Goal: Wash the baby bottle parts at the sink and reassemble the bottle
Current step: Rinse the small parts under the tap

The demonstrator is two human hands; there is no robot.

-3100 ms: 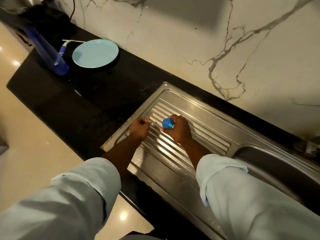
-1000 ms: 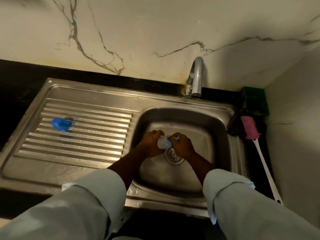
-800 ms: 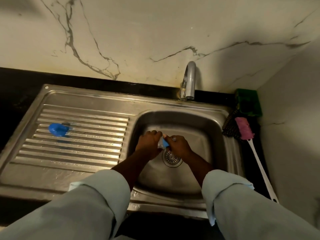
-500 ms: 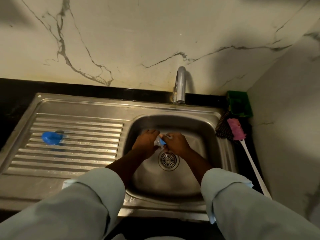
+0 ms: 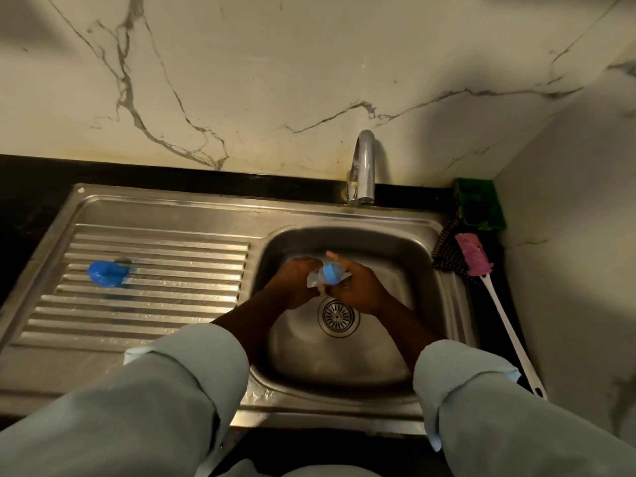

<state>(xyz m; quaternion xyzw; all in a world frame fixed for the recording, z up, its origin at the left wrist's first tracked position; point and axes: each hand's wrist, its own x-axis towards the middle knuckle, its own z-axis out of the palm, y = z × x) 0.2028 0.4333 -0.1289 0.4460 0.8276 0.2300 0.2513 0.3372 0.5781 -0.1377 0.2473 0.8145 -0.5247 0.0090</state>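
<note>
Over the steel sink basin (image 5: 406,270), both my hands meet above the drain (image 5: 338,317). My left hand (image 5: 292,287) grips the clear bottle body (image 5: 315,279). My right hand (image 5: 359,287) grips the blue ring (image 5: 332,274) at the bottle's end. Most of the bottle is hidden by my fingers. A blue cap (image 5: 105,273) lies alone on the ribbed drainboard (image 5: 155,304) at the left. The tap (image 5: 363,166) stands behind the basin; I see no water running from it.
A pink-headed brush with a long white handle (image 5: 495,297) lies on the black counter right of the sink, beside a dark scourer (image 5: 447,253) and a green sponge holder (image 5: 478,208). A marble wall closes off the back and right side.
My hands left the drainboard, where the blue cap stayed, and came over the basin holding the bottle. In the last second the hands shifted only slightly; the blue ring shows more now.
</note>
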